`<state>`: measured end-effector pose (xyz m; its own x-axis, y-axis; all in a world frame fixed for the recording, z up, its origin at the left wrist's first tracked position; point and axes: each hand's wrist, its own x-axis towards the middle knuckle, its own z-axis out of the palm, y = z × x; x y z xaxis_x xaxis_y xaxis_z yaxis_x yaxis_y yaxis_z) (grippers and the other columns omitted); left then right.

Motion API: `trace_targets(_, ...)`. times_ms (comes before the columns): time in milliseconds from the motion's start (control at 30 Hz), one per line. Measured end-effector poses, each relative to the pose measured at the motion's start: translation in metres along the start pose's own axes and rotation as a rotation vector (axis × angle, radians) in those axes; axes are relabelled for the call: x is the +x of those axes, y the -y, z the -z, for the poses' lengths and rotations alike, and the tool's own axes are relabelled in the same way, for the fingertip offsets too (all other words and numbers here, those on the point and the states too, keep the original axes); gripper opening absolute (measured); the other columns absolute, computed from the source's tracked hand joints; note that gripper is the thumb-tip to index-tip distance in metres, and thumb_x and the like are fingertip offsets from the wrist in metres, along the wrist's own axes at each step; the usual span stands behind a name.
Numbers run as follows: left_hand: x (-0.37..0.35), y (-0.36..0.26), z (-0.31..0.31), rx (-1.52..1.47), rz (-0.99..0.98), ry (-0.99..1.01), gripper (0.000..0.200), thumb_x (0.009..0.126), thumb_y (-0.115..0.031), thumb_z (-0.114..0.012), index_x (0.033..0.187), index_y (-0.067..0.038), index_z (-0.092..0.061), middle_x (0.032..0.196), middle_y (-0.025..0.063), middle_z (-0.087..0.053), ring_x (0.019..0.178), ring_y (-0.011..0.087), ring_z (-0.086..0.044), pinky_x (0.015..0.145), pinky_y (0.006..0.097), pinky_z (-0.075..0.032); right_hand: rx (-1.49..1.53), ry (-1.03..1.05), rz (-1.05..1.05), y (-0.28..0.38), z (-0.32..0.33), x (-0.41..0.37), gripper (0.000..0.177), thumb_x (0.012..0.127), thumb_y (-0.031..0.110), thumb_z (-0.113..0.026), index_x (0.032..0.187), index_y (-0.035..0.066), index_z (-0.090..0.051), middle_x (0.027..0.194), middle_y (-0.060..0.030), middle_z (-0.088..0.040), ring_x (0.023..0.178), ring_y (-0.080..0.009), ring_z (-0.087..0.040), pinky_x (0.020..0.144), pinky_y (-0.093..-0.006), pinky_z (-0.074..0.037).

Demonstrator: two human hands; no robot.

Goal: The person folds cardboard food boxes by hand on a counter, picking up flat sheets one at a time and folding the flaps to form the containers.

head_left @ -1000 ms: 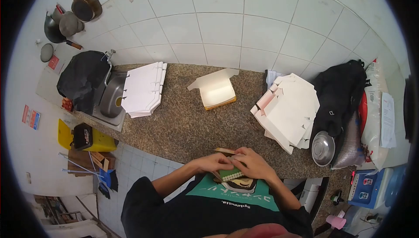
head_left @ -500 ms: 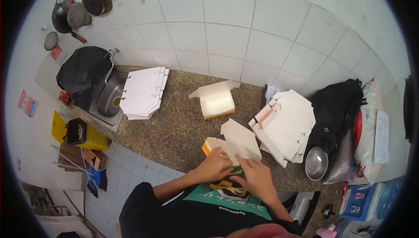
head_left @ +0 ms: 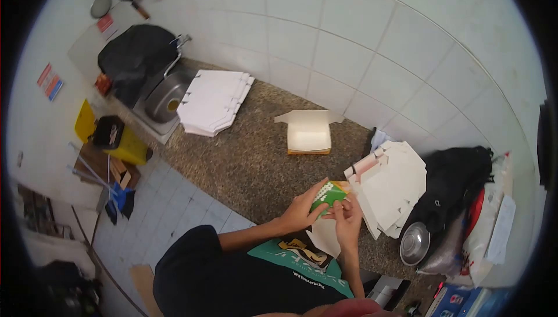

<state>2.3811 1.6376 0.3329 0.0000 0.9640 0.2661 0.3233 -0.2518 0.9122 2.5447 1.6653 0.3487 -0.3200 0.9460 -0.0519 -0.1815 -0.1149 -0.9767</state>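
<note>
My left hand (head_left: 300, 210) grips one side of a small cardboard food box (head_left: 329, 195), whose green and orange printed outside faces up. My right hand (head_left: 348, 219) holds the opposite side, with the fingers closed at its edge. The box's plain white flap (head_left: 325, 237) hangs down towards my shirt between my forearms. Just beyond the hands, an open box (head_left: 309, 138) stands on the granite counter (head_left: 232, 160), with its white inside showing and its lid raised at the back.
White flat box blanks (head_left: 212, 103) lie stacked beside the sink (head_left: 168, 99). More blanks (head_left: 401, 186) are piled right of my hands. A metal bowl (head_left: 414, 244), a black bag (head_left: 456, 183) and plastic sacks (head_left: 482, 235) crowd the right end. A yellow bin (head_left: 125, 142) stands on the floor.
The box in my hands has been lifted and tipped, so its printed outside now faces up instead of its white inside. My view has turned, shifting the surroundings.
</note>
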Motion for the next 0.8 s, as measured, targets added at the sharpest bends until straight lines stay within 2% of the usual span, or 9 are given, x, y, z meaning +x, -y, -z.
trace_targets(67, 0.005, 0.001, 0.002, 0.037, -0.034, -0.021, 0.067, 0.097, -0.015, -0.063, 0.155, 0.0, -0.033, 0.136, 0.0313, -0.055, 0.121, 0.0435, -0.061, 0.099, 0.0462, -0.05, 0.016, -0.12, 0.031, 0.003, 0.005, 0.005, 0.012, 0.103, 0.003, -0.055, 0.109, -0.001, -0.046, 0.095, -0.0171, -0.069, 0.082, -0.0216, -0.073, 0.066, -0.0308, -0.064)
trace_targets(167, 0.006, 0.003, 0.008, 0.089, -0.058, -0.002, 0.065, 0.098, -0.014, -0.062, 0.154, 0.0, -0.032, 0.138, 0.0317, -0.054, 0.12, 0.0467, -0.059, 0.099, 0.0488, -0.05, -0.059, -0.084, 0.035, -0.003, 0.019, 0.011, 0.011, 0.103, 0.003, -0.056, 0.106, 0.0, -0.046, 0.093, -0.0184, -0.07, 0.081, -0.0224, -0.074, 0.066, -0.0309, -0.063)
trace_targets(333, 0.005, 0.002, 0.013, 0.122, -0.044, 0.071, 0.066, 0.098, -0.013, -0.061, 0.154, 0.001, -0.031, 0.139, 0.0319, -0.053, 0.12, 0.0483, -0.058, 0.099, 0.0506, -0.05, -0.152, -0.112, 0.067, -0.002, 0.011, 0.006, 0.009, 0.102, 0.003, -0.058, 0.102, -0.001, -0.05, 0.089, -0.0153, -0.07, 0.082, -0.0215, -0.074, 0.067, -0.0306, -0.062)
trace_targets(400, 0.004, 0.006, 0.01, 0.183, -0.057, 0.001, 0.065, 0.098, -0.013, -0.06, 0.154, 0.002, -0.031, 0.139, 0.0319, -0.052, 0.12, 0.0488, -0.058, 0.099, 0.0508, -0.049, -0.015, -0.137, 0.07, -0.021, 0.004, 0.004, 0.009, 0.1, 0.003, -0.061, 0.102, -0.001, -0.053, 0.09, -0.0143, -0.071, 0.082, -0.02, -0.073, 0.07, -0.0305, -0.062)
trace_targets(533, 0.001, 0.007, 0.011, 0.177, -0.085, -0.048, 0.063, 0.098, -0.011, -0.059, 0.153, 0.003, -0.031, 0.138, 0.0325, -0.052, 0.121, 0.0496, -0.057, 0.1, 0.0513, -0.048, -0.08, -0.146, 0.06, -0.024, 0.006, 0.01, 0.008, 0.097, 0.0, -0.065, 0.099, -0.001, -0.056, 0.092, -0.0132, -0.071, 0.083, -0.0185, -0.073, 0.074, -0.0301, -0.061)
trace_targets(600, -0.001, 0.004, 0.013, 0.167, 0.045, -0.047, 0.063, 0.098, -0.012, -0.059, 0.153, 0.002, -0.031, 0.141, 0.0323, -0.05, 0.124, 0.0485, -0.055, 0.101, 0.0506, -0.048, -0.124, -0.065, 0.062, -0.02, 0.004, 0.014, 0.007, 0.095, -0.001, -0.066, 0.096, -0.002, -0.06, 0.091, -0.0117, -0.071, 0.082, -0.0169, -0.072, 0.075, -0.0295, -0.061)
trace_targets(700, -0.003, 0.012, 0.011, 0.183, -0.012, -0.132, 0.063, 0.097, -0.01, -0.059, 0.152, 0.003, -0.032, 0.141, 0.0323, -0.05, 0.124, 0.0481, -0.055, 0.101, 0.0496, -0.048, -0.115, -0.036, 0.115, -0.027, -0.001, 0.019, 0.007, 0.094, -0.002, -0.068, 0.096, -0.002, -0.061, 0.09, -0.0094, -0.071, 0.082, -0.0157, -0.071, 0.076, -0.0291, -0.061)
trace_targets(733, -0.002, 0.007, 0.011, 0.191, 0.045, -0.133, 0.062, 0.097, -0.009, -0.058, 0.152, 0.004, -0.032, 0.14, 0.0318, -0.051, 0.125, 0.0481, -0.055, 0.102, 0.0491, -0.048, -0.111, -0.1, 0.121, -0.032, -0.002, 0.019, 0.007, 0.094, -0.002, -0.068, 0.096, -0.002, -0.061, 0.09, -0.0094, -0.071, 0.082, -0.0157, -0.071, 0.076, -0.0291, -0.061)
trace_targets(800, -0.004, 0.015, 0.009, 0.19, 0.037, -0.1, 0.062, 0.097, -0.008, -0.058, 0.152, 0.004, -0.033, 0.14, 0.0322, -0.051, 0.124, 0.0486, -0.055, 0.102, 0.0492, -0.048, -0.379, -0.011, 0.193, -0.04, -0.005, 0.018, 0.006, 0.093, -0.002, -0.069, 0.095, -0.001, -0.064, 0.09, -0.0066, -0.069, 0.085, -0.0136, -0.07, 0.077, -0.0286, -0.06)
